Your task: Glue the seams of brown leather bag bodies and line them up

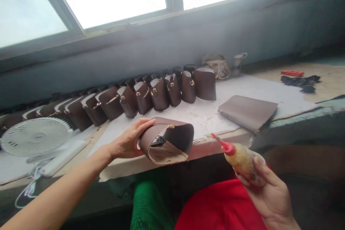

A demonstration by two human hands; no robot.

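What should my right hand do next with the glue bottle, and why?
Probably bring the glue bottle in your right hand up and left to the open edge of the brown leather piece. Your left hand grips that piece on the table edge, its pale inner side facing you, while the red nozzle points toward it but hangs apart, below table level.

The bag piece [167, 140] under my left hand [126, 143] looks like smooth brown leather, matt, with a rough pale lining. The bottle [242, 160] in my right hand [269, 194] is soft translucent plastic with a glossy red nozzle. White paper covers the bench [210, 115].
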